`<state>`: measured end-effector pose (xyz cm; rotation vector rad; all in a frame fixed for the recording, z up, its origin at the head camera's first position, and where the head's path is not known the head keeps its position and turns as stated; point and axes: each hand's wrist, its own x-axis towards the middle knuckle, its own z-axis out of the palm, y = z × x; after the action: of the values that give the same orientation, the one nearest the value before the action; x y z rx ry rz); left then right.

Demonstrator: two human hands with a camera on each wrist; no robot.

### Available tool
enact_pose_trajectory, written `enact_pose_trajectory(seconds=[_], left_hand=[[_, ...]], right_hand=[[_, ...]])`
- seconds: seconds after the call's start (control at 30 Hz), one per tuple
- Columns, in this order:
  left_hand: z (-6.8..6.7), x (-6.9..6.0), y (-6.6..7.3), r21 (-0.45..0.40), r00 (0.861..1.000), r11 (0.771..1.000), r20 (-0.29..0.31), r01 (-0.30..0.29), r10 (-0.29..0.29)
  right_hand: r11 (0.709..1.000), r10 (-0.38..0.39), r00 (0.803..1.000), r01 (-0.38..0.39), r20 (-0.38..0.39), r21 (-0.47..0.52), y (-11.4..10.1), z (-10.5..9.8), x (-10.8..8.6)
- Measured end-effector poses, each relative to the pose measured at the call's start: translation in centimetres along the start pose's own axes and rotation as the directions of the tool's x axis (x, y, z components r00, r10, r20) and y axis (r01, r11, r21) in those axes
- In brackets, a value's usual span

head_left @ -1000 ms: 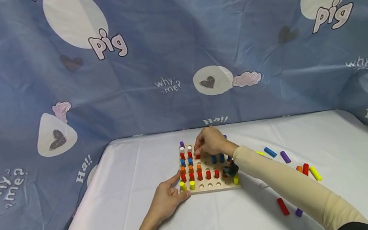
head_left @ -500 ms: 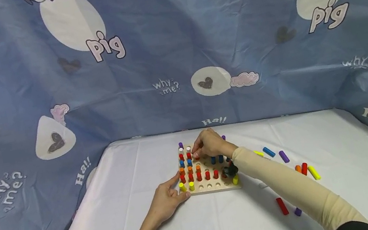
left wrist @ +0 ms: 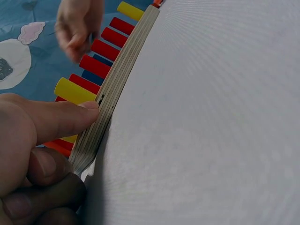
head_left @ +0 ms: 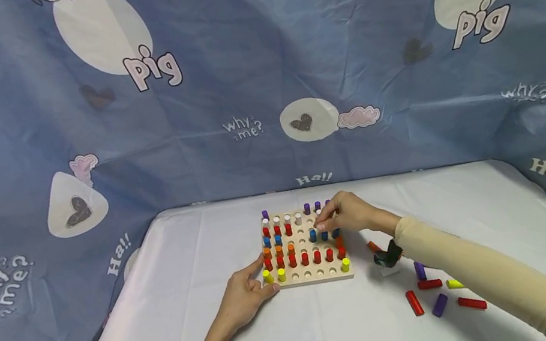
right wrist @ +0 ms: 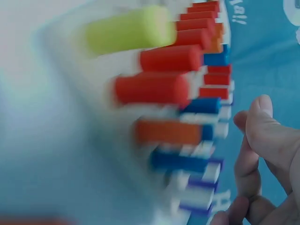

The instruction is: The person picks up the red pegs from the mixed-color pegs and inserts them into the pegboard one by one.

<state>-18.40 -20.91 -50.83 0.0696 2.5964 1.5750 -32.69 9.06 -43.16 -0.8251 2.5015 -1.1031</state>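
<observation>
In the head view, a wooden pegboard (head_left: 321,277) holds upright yellow, red, orange, blue, white and purple pegs, with open holes among them. My left hand (head_left: 241,299) grips its near left corner. The left wrist view shows the thumb (left wrist: 70,119) on the board's edge (left wrist: 110,89), beside a yellow peg (left wrist: 75,91). Above the board's right rear part is my right hand (head_left: 349,213), near the blue pegs (head_left: 313,236). The right wrist view shows that hand (right wrist: 274,154) with loosely bent fingers and no peg visible in them.
Loose pegs lie on the white cloth (head_left: 334,330) right of the board, among them a red one (head_left: 414,303), a purple one (head_left: 440,305) and a yellow one (head_left: 454,284). My right forearm (head_left: 481,262) crosses above this area. A patterned blue curtain (head_left: 228,166) hangs behind.
My right hand has moved right, away from the red peg in the third column, which now stands uncovered with a white peg behind it. My left hand has kept its grip on the board.
</observation>
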Motion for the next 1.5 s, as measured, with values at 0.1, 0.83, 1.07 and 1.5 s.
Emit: enact_pose_trajectory(seconds=[0.1,0.83,1.07,1.5], left_hand=[[-0.1,0.1,0.2,0.000,1.000,1.000,-0.002,-0.009,0.009],[-0.1,0.0,-0.2,-0.005,1.000,1.000,-0.003,0.007,-0.007],[-0.2,-0.3,-0.3,-0.010,1.000,1.000,0.007,0.011,-0.011],[0.0,0.0,0.1,-0.009,1.000,1.000,0.009,0.002,-0.002]], right_hand=[[0.999,-0.003,1.000,0.003,-0.008,-0.043,1.2,-1.3,-2.3],[0.981,-0.114,0.993,0.115,0.012,-0.158,4.9,-1.2,-16.9],[0.950,-0.008,1.000,-0.001,-0.028,-0.312,4.4,0.7,-18.2],[0.950,0.017,1.000,-0.014,0.006,-0.313,3.8,0.9,-18.0]])
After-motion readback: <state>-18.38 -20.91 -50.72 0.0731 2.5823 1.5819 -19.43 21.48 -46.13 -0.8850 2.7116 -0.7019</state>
